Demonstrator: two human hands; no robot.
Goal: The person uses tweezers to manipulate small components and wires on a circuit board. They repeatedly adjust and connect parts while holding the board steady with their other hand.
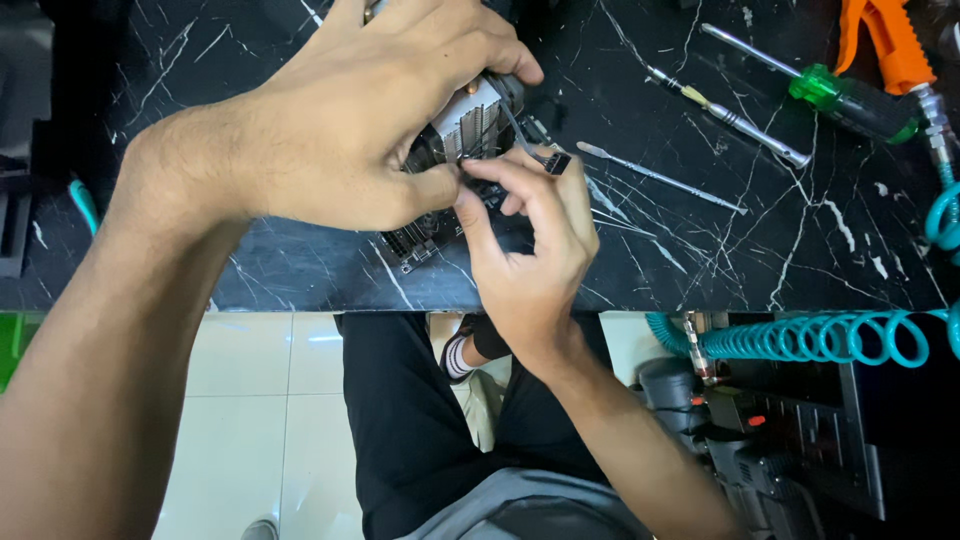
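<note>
Step in hand: I judge I'm working a small clip or wire loose at the side of the finned cooler (470, 125), which sits on a dark circuit board (420, 243) on the black marbled bench (700, 250)
Left hand (340, 110): draped over the cooler, fingers curled around its top, thumb pressed in at the fins; clamped on it to keep it steady
Right hand (525, 240): thumb and forefinger pinched together on a thin wire at the cooler's lower edge, other fingers loosely curled, touching a small black connector (553, 160)
Next move, as I judge it: a fine, steady pull with the cooler kept braced
Nearby: a slim metal pick (660, 178), a green-handled screwdriver (850, 100), a teal coiled hose (830, 338)
</note>
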